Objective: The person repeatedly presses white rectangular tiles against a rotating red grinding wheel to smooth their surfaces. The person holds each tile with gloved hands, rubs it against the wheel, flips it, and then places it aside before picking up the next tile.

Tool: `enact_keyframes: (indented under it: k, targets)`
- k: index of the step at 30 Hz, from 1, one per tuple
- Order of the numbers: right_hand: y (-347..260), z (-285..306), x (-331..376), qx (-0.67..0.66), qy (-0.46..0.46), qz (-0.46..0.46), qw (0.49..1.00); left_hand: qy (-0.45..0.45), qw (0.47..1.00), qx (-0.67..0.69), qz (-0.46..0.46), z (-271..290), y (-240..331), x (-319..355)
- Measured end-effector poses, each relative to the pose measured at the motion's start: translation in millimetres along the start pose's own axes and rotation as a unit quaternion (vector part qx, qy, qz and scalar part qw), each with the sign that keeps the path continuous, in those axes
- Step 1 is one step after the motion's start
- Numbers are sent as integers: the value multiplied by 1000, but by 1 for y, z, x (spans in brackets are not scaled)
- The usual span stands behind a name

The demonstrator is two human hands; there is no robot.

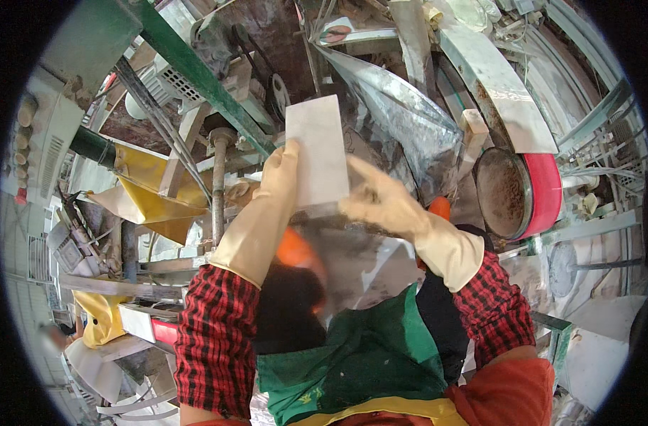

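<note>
A pale, flat rectangular tile [317, 153] stands tilted up in front of me. My left hand [280, 174], in a cream rubber glove, grips its left edge, the thumb lying along the face; the fingers behind it are hidden. Beside the tile's lower right corner is my right hand [384, 202], gloved alike and slightly blurred. Its fingers look spread apart, and I see nothing between them. Whether a fingertip brushes the tile's edge is unclear. Red and black checked sleeves cover both forearms.
To the right stands a round machine wheel [505, 193] with a red rim guard [544, 195]. A green metal bar [203, 78] slants across the upper left. Grey plastic sheeting [402, 106] hangs ahead. Yellow sheeting [150, 188] and a rusty upright rod [219, 184] are at left.
</note>
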State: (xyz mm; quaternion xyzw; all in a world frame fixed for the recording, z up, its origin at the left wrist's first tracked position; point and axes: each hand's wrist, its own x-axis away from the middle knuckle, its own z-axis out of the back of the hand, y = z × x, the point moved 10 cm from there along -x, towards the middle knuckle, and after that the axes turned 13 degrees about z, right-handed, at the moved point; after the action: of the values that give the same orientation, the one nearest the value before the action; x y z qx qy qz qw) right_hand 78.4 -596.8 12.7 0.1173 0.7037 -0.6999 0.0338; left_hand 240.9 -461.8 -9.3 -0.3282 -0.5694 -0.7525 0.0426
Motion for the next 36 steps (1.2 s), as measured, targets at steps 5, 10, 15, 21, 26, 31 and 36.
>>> enact_keyframes:
  k: [5, 10, 15, 21, 26, 31, 36]
  targets:
    - [0, 32, -21, 26, 82, 62, 994, -47, 999, 11, -7, -16, 4, 6]
    - [3, 25, -3, -183, 64, 32, 981, -254, 966, 50, -21, -54, 25, 51]
    - [-13, 15, -2, -166, 37, 53, 984, -327, 944, 26, -36, -58, 42, 76]
    - [-28, 13, -2, -235, 20, 42, 971, -268, 963, 36, -19, -49, 44, 73]
    - [-25, -3, 3, -244, -55, 43, 967, -79, 986, 105, -102, -12, 57, 32]
    - [-26, -16, 8, -245, -75, 25, 966, -13, 990, 103, -93, 16, 51, 10]
    - [-44, 22, 8, -234, 68, 66, 968, -135, 988, 70, -9, -39, 12, 17]
